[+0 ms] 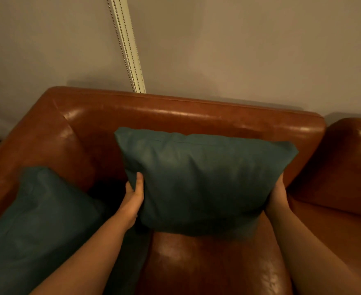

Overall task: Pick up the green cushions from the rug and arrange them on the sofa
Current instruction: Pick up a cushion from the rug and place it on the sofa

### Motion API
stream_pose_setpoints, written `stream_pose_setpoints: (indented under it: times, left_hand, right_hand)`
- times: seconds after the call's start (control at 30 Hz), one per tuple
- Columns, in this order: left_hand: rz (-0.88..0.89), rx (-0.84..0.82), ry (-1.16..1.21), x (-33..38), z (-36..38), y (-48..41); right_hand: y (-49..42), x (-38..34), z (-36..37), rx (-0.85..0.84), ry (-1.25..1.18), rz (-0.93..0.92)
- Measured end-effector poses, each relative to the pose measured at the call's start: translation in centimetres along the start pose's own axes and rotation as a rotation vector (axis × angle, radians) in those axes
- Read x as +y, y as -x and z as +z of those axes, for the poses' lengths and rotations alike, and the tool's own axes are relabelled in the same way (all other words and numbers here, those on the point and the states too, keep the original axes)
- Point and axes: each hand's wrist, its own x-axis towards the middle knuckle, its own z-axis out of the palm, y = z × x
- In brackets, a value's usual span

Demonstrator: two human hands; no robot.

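- The left hand (133, 196) grips the left edge of a dark green square fabric cushion (205, 182). The thumb lies up the front face and the other fingers (129, 188) curl round behind the edge.
- The right hand (278, 195) clasps the opposite, right edge. Its fingers go behind the fabric and are hidden, so only the back of the hand and the wrist show.
- Between the two sets of fingers the cushion stands upright, its broad face towards the camera.
- Beyond the fingers, the cushion's top edge sits in front of the backrest of a brown glossy leather sofa (186, 109).
- Below the fingers its lower edge meets the seat; whether it rests there or hangs just above, I cannot tell.
- Out to the left of the left fingers, apart from them, a second dark green fabric cushion (41, 220) leans tilted against the sofa's left armrest. Its lower part passes under the left forearm.
- Out to the right of the right fingers stands another brown leather seat (345, 167), just beside the sofa's right arm.
- Far beyond the fingers, above the backrest, is a plain beige wall (239, 50). A cream vertical strip (126, 39) and a beaded cord (120, 45) run down it and pass behind the sofa.
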Motion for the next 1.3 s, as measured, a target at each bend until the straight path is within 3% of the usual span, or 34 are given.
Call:
stream_pose_setpoints:
  times: [0.13, 0.43, 0.53, 0.6, 0.67, 0.73, 0.77, 0.9, 1.03, 1.3]
  left_hand:
    - [-0.008, 0.060, 0.019, -1.0, 0.4, -0.5]
    - [-0.045, 0.096, 0.109, -1.9, 0.5, -1.3]
    - [-0.035, 0.135, 0.109, -0.9, 0.6, -1.5]
    - [0.088, 0.295, -0.025, -0.6, 1.0, -0.8]
    - [0.415, 0.425, -0.160, 0.3, 1.7, 0.7]
    - [0.687, 0.416, -0.291, 1.2, 2.4, 1.7]
    - [0.736, 0.398, -0.358, 1.5, 2.7, 1.7]
    - [0.645, 0.422, -0.557, 2.1, 3.5, 0.0]
    - [0.521, 0.442, -0.647, 2.9, 4.3, -1.3]
    - [0.397, 0.366, -0.688, 3.3, 3.1, 0.0]
  right_hand:
    - [-0.4, 1.3, 0.1, -0.119, 0.109, -0.102]
    - [-1.8, 1.6, -0.8, -0.109, 0.288, -0.107]
    - [-1.2, 0.9, -0.6, -0.134, 0.319, -0.184]
    - [0.2, 0.7, -0.5, -0.102, 0.251, -0.196]
    - [0.8, 0.7, -0.3, -0.079, 0.140, -0.169]
    - [1.3, 0.6, 0.3, -0.091, 0.134, -0.186]
    - [1.3, 0.5, 0.6, -0.103, 0.149, -0.200]
    - [-0.1, -0.3, 1.9, -0.174, 0.258, -0.251]
    - [-0.6, -1.4, 3.0, -0.109, 0.373, -0.241]
    - [1.7, -2.2, 1.9, -0.040, 0.448, -0.118]
